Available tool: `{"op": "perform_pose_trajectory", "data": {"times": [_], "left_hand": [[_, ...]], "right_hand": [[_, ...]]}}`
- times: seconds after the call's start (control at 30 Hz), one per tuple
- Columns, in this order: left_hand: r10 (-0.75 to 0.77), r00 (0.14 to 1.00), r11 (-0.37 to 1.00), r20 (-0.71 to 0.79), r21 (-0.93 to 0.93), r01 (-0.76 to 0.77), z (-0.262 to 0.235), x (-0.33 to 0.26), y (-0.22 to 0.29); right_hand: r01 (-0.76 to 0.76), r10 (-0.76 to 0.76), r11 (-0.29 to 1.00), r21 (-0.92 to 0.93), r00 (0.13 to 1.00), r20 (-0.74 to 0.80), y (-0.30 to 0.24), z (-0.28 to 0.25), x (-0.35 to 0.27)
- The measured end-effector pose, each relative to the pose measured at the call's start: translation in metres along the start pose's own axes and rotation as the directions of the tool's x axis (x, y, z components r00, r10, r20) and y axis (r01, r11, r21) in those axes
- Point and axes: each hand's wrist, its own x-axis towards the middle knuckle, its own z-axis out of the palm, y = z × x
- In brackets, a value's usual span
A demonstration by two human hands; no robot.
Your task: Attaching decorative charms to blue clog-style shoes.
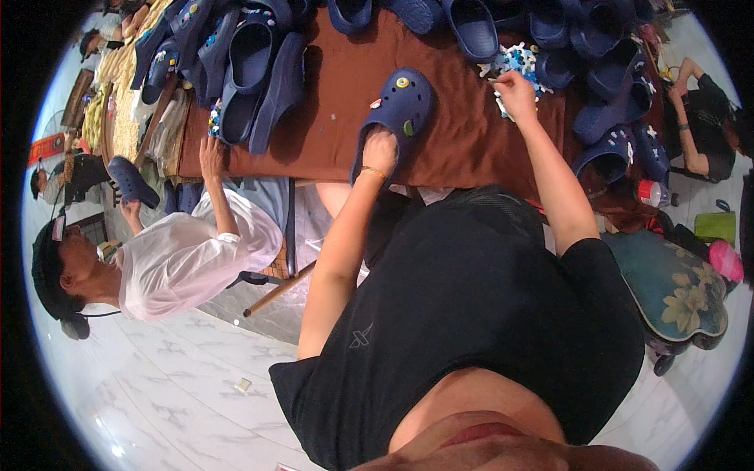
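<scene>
My left hand (382,151) reaches into the opening of a navy blue clog (415,99) and holds it at the front of the table; its fingertips are hidden inside. On the clog's holed upper sit a round yellow-and-white charm (403,82), a green charm (408,127) and a red-and-white one (375,104). Over to the right, my right hand (515,96) is at the edge of a pile of small blue, white and black charms (518,61). Its fingers are pinched together, and anything between them is too small to make out.
A brown cloth (338,71) covers the table. Many navy clogs (253,59) lie along its far side and both ends. On the left, a person in white (188,263) holds another clog (132,182). A patterned cushioned seat (675,290) stands at the right.
</scene>
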Motion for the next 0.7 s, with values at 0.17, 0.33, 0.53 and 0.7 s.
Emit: {"op": "perform_pose_trajectory", "data": {"times": [0.17,0.33,0.53,0.7], "left_hand": [[0.010,1.000,0.999,-0.009,-0.043,-0.011,-0.004,-0.001,0.004],[-0.013,1.000,1.000,0.027,-0.015,0.013,0.000,-0.001,0.003],[-0.014,0.999,1.000,0.030,0.004,0.014,-0.004,-0.001,0.006],[-0.004,1.000,1.000,0.023,-0.023,0.005,-0.007,0.000,0.012]], "right_hand": [[-0.325,0.073,0.860,0.393,0.840,0.537,-0.075,0.040,-0.020],[0.127,-0.219,0.960,0.251,0.898,0.383,-0.109,0.051,-0.018],[0.577,-0.464,0.817,0.027,0.628,0.625,-0.129,0.046,0.009],[0.711,-0.487,0.698,-0.088,0.561,0.670,-0.139,0.055,0.019]]}}
